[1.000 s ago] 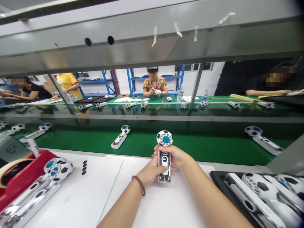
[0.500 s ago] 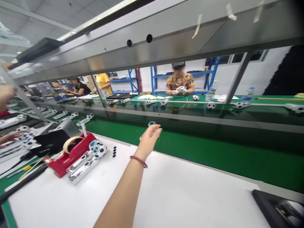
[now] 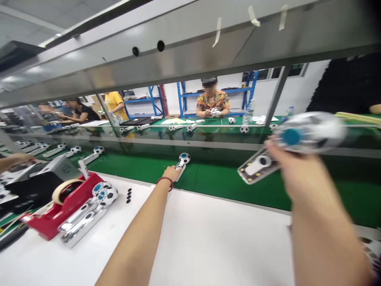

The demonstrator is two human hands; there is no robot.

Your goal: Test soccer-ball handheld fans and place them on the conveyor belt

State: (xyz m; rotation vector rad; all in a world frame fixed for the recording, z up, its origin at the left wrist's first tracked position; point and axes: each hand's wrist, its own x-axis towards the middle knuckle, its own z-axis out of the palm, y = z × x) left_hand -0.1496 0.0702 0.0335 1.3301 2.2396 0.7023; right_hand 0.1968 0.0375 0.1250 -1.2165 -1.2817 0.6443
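Observation:
My left hand (image 3: 170, 174), with a dark red bangle at the wrist, is closed on the handle of a soccer-ball-headed device (image 3: 184, 158) lying on the green belt (image 3: 217, 182). On the right, my right hand (image 3: 285, 163) is raised and holds a second device (image 3: 258, 167), whose clear-edged handle points left. Its ball head with a blue disc is blurred by motion. On the white work surface (image 3: 220, 234) at the left, two more such devices (image 3: 85, 222) lean beside a red tape dispenser (image 3: 56, 212). Several small black dots (image 3: 129, 195) lie near them.
A metal beam (image 3: 184, 47) crosses overhead. Several devices (image 3: 71, 151) rest along the belt at the left, near a grey box (image 3: 61, 169). A co-worker's hand (image 3: 25, 158) reaches in at far left. Across the line, a person (image 3: 212, 105) handles a similar device.
My right hand has come into view holding a device. My left hand has closed on the device on the belt. The view has turned slightly to the right.

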